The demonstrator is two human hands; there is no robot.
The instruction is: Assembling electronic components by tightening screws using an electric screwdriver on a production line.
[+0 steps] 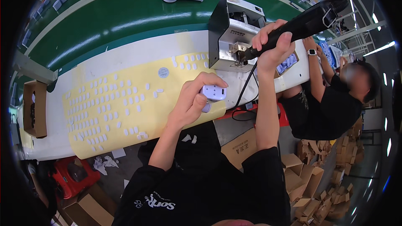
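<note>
Partly hidden, pale fan body (212, 93) in left hand (193, 102); right hand (272, 44) around black screwdriver (303, 24).

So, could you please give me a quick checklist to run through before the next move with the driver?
1. Left hand grips small white plastic part: ok.
2. Right hand grips black electric screwdriver: ok.
3. Driver tip at grey metal feeder box: ok.
4. Screw on tip: cannot tell.
5. Black cable hangs free of part: ok.
6. Neighbouring person's arm apart from driver: ok.
</note>
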